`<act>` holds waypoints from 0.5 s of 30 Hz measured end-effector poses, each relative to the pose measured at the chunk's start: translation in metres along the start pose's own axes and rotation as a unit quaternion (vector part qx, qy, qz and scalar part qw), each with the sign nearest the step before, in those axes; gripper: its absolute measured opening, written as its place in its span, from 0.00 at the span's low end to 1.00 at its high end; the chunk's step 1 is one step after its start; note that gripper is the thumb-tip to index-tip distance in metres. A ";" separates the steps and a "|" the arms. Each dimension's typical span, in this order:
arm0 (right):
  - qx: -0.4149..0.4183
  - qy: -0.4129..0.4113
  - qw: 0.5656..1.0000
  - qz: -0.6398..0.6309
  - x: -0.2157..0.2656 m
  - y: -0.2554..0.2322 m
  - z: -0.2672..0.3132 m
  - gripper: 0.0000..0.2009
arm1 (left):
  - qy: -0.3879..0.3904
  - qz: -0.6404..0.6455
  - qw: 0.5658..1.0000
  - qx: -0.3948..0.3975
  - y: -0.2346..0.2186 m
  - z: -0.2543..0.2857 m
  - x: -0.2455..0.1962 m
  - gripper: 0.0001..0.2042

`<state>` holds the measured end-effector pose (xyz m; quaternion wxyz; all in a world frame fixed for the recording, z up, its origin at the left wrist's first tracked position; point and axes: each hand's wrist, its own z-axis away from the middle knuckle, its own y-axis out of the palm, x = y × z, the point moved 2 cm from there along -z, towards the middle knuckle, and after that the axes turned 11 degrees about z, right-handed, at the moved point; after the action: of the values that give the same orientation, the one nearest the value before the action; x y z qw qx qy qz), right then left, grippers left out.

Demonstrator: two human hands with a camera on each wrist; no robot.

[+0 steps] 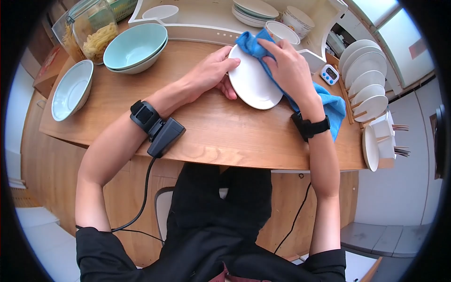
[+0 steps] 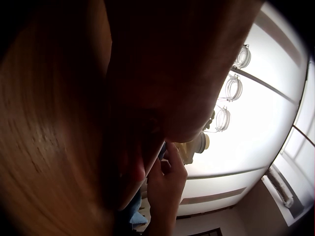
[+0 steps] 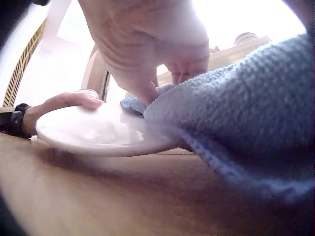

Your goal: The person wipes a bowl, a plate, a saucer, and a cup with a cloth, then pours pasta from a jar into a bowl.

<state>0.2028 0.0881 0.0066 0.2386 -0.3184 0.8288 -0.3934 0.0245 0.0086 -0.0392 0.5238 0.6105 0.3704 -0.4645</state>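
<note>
A white plate (image 1: 255,84) is held tilted just above the wooden table, its inner face up. The left hand (image 1: 213,73) grips its left rim, thumb on top and fingers beneath. The right hand (image 1: 290,66) pinches a blue cloth (image 1: 250,44) over the plate's far right edge; the rest of the cloth hangs past the wrist onto the table. In the right wrist view the cloth (image 3: 236,108) covers the right side of the plate (image 3: 98,130), and the left thumb lies on the opposite rim. The left wrist view is dark, with the plate mostly hidden behind the left hand (image 2: 147,118).
Pale green bowls (image 1: 136,47), a ribbed bowl (image 1: 73,91) and pasta jars (image 1: 98,35) stand at the left. Behind is a cream rack (image 1: 202,34) with bowls and plates. At the right are a timer (image 1: 330,74), a rack of upright plates (image 1: 366,61) and chopsticks (image 1: 401,151).
</note>
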 end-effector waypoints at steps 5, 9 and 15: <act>0.049 -0.085 0.987 -0.127 0.016 -0.002 0.005 0.18 | -0.002 0.005 1.000 -0.024 -0.005 -0.002 0.002 0.19; 0.130 -0.110 0.966 -0.196 0.010 -0.001 0.010 0.18 | 0.017 0.000 0.998 -0.057 -0.013 -0.005 0.004 0.18; 0.226 -0.097 0.959 -0.141 -0.025 -0.008 0.015 0.17 | 0.019 -0.016 0.998 -0.066 -0.014 -0.004 0.002 0.20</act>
<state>0.2325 0.0949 0.0074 0.3253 -0.4066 0.6378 -0.5675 0.0125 0.0153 -0.0451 0.5483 0.5773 0.4199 -0.4357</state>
